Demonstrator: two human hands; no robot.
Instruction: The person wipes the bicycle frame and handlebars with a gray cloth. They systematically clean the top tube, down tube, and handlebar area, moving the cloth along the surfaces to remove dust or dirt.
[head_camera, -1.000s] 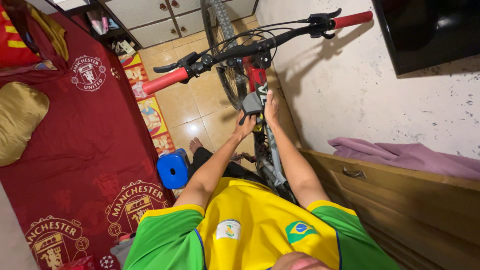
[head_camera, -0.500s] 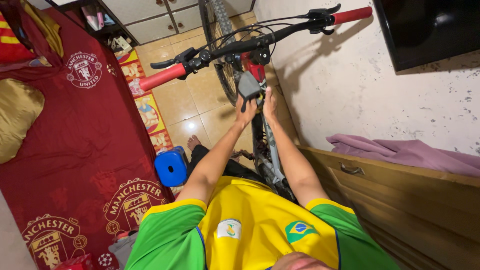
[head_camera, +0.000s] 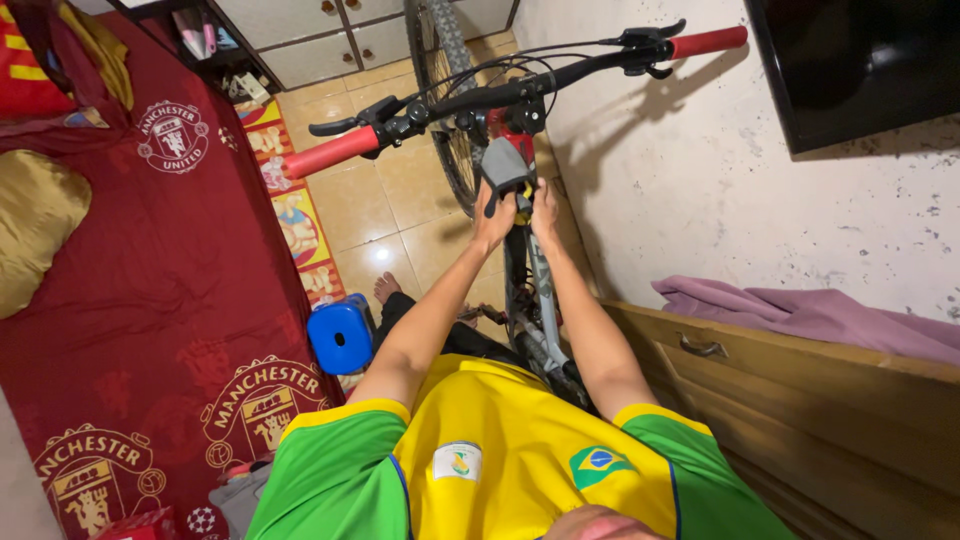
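Both your hands are closed on the grey cloth (head_camera: 503, 170), pressed to the bike frame (head_camera: 538, 285) just below the handlebar (head_camera: 500, 95). Left hand (head_camera: 493, 228) pinches its lower edge, right hand (head_camera: 545, 212) beside it on the top tube. Keep the cloth flat, wipe along the tube. Blue stool (head_camera: 341, 337) sits below your left arm; no containers showing contents.

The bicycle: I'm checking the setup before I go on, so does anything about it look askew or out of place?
The grey pad held by both hands, left hand and right hand, sits tilted on the bicycle frame, not lined up with it. Handlebar looks straight.
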